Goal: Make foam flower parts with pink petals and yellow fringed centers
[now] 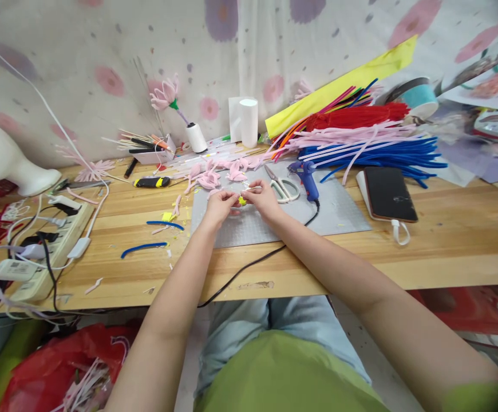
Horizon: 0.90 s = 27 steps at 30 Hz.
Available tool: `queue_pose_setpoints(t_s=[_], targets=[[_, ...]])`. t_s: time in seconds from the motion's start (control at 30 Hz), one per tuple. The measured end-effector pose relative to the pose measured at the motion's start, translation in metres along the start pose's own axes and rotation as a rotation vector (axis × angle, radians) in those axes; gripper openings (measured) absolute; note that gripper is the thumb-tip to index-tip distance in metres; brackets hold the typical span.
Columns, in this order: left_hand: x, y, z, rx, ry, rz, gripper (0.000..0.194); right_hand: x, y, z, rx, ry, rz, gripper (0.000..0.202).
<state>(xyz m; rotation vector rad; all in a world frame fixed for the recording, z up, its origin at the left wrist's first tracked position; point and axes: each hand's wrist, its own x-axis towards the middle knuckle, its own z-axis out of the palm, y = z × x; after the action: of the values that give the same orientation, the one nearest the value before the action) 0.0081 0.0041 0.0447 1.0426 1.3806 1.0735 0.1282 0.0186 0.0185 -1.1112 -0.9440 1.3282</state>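
My left hand (222,207) and my right hand (261,200) meet over the grey cutting mat (335,220), fingertips pinched close together. Between them shows a small yellow piece (242,201), its exact kind too small to tell. Both hands' fingers are closed on it, partly hiding it. Just beyond them lie pink pipe-cleaner petals (208,179). Right of my right hand are scissors (289,191) with pale handles and a blue glue gun (307,178), its black cord running under my right forearm.
Bundles of blue (373,157), pink and red pipe cleaners lie at the back right. A pink flower (166,96) stands in a white spool. Left are a utility knife (151,182), blue pipe-cleaner pieces (143,249) and a crowded power strip (55,252). A black device (388,193) sits right.
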Motion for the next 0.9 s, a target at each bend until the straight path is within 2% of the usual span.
queue_pose_setpoints(t_s=[0.2,0.33,0.6,0.9], targets=[[0.003,0.0,0.0,0.03,-0.024,-0.023,0.011,0.0,0.0,0.0,0.033,-0.053,0.04,0.036],[0.005,-0.001,-0.001,0.003,-0.047,-0.055,0.011,0.003,0.002,0.0,0.007,-0.007,0.016,0.034],[0.005,-0.001,0.001,-0.152,-0.025,-0.136,0.024,0.008,0.01,-0.001,0.013,0.054,-0.004,0.033],[0.009,-0.007,0.007,-0.101,0.034,-0.058,0.008,0.005,0.009,-0.002,-0.009,0.032,0.011,0.03]])
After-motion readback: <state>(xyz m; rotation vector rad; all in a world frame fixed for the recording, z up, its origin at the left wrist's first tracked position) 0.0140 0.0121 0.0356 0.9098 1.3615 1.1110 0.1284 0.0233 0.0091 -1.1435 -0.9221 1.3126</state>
